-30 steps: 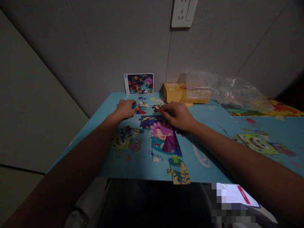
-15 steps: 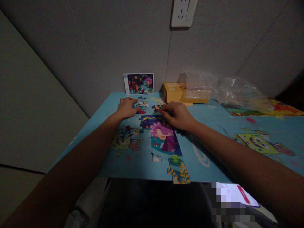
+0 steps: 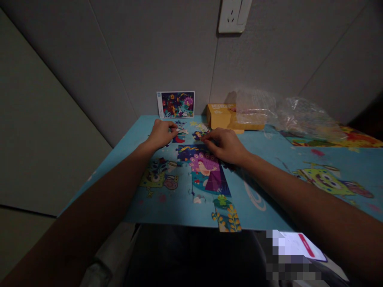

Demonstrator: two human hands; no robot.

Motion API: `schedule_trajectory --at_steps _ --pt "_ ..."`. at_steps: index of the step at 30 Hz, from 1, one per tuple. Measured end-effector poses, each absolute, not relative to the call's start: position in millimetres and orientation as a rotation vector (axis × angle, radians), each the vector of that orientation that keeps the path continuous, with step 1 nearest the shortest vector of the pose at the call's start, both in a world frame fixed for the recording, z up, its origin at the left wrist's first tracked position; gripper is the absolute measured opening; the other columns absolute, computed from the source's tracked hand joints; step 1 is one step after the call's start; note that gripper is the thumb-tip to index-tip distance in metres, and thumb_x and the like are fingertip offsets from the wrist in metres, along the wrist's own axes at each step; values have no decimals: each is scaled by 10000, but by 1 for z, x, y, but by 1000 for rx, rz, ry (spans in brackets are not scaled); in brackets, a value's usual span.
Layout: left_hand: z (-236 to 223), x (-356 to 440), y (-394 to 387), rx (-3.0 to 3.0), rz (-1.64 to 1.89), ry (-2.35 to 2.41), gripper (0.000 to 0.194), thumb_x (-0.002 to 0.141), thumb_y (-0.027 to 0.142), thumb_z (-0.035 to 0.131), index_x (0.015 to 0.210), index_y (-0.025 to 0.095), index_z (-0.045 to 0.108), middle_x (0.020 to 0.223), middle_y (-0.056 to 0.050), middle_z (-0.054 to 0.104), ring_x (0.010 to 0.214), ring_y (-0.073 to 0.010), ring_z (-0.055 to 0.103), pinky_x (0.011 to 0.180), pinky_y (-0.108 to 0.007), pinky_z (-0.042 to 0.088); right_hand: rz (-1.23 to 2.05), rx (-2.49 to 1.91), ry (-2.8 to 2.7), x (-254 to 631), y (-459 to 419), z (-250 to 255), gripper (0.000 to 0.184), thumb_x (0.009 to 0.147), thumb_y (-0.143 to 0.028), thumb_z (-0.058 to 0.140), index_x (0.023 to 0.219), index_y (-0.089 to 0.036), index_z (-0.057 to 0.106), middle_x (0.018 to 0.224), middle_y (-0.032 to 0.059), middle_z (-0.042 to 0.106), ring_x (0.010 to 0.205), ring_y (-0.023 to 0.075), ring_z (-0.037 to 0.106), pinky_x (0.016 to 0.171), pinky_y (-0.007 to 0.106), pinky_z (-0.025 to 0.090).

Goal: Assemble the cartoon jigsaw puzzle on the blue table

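Observation:
My left hand [image 3: 162, 133] pinches a pale puzzle piece [image 3: 183, 131] by its left edge, over other loose pieces at the back of the table. A piece with a red shape [image 3: 179, 139] lies just below those fingertips. My right hand [image 3: 225, 144] has thumb and forefinger closed at a dark, multicoloured puzzle piece [image 3: 198, 135]. Nearer to me lies a joined section of puzzle [image 3: 207, 169] with a pink peacock and a purple shape. A frog-and-leaf section [image 3: 229, 217] extends from it to the front edge of the table. Dark pieces lie partly hidden under my right wrist.
A picture card [image 3: 176, 104] leans on the wall. Right of it stand a yellow box [image 3: 222, 116] and crumpled clear plastic [image 3: 305, 115]. The blue table [image 3: 173, 213] has printed cartoon figures. A lit phone [image 3: 296, 243] is below its front edge.
My left hand has shifted slightly right and closed its fingers on the pale puzzle piece, which now looks raised. My right hand has stayed in place. The view has tilted very slightly.

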State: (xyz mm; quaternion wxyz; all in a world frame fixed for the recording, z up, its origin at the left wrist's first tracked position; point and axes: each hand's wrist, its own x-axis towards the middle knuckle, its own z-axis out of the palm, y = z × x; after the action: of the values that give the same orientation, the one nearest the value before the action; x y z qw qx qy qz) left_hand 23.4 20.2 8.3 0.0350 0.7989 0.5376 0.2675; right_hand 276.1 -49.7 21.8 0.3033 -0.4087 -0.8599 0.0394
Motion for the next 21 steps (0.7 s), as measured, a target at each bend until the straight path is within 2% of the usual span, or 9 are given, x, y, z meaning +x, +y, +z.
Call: schedule_trajectory --at_steps 3,5,7,9,11,12,14,16,21 --pt "14 28 13 2468 1010 1632 218 814 246 660 1003 159 725 958 -75 720 1010 -272 586 996 -435 399 110 -1083 -2280 276 -50 22 232 850 -206 550 951 -148 751 916 98 740 820 216 660 769 335 479" --pt "19 33 7 2487 1112 1595 255 810 247 678 1049 161 708 972 -76 706 1034 -271 557 975 -429 412 131 -1084 -2250 276 -50 21 258 852 -216 548 1025 -145 726 917 96 736 814 215 659 772 339 481" --pt "24 39 -1 2545 1177 1499 307 809 242 689 1106 163 683 984 -65 697 1032 -255 540 959 -413 421 187 -1078 -2191 276 -51 20 379 847 -218 555 1207 -136 639 917 88 732 808 214 660 775 342 487" --pt "27 44 -8 2640 1194 1350 348 813 229 687 1153 163 657 982 -51 693 1025 -240 528 951 -400 425 251 -1070 -2138 276 -51 18 580 832 -215 577 1397 -138 470 925 75 730 811 215 664 783 347 493" --pt "28 50 -14 2738 1168 1183 350 829 213 667 1174 164 642 976 -45 689 1026 -231 520 944 -394 429 275 -1075 -2126 276 -50 16 731 813 -230 619 1483 -143 340 953 73 728 839 225 668 798 359 496" --pt "27 52 -16 2775 1148 1113 337 842 207 649 1176 165 640 969 -46 687 1024 -227 522 937 -390 432 269 -1084 -2136 276 -50 15 761 804 -243 642 1490 -140 330 972 80 727 862 233 668 809 367 496" --pt "24 56 -18 2813 1100 1018 316 863 197 615 1176 166 641 943 -50 686 1011 -221 534 916 -379 442 232 -1110 -2171 276 -49 15 731 790 -260 678 1453 -127 401 1008 100 724 909 251 663 832 382 491" --pt "20 59 -19 2814 1044 986 312 870 185 596 1177 174 643 919 -48 691 988 -214 553 890 -367 453 184 -1142 -2210 275 -48 16 621 790 -248 688 1372 -124 512 1019 112 723 930 258 656 845 389 482" --pt "14 62 -14 2815 936 1019 223 868 179 583 1062 187 692 915 -39 709 942 -203 571 852 -347 459 77 -1221 -2272 275 -47 19 363 844 -232 641 1198 -150 662 909 95 724 861 236 633 782 347 452"
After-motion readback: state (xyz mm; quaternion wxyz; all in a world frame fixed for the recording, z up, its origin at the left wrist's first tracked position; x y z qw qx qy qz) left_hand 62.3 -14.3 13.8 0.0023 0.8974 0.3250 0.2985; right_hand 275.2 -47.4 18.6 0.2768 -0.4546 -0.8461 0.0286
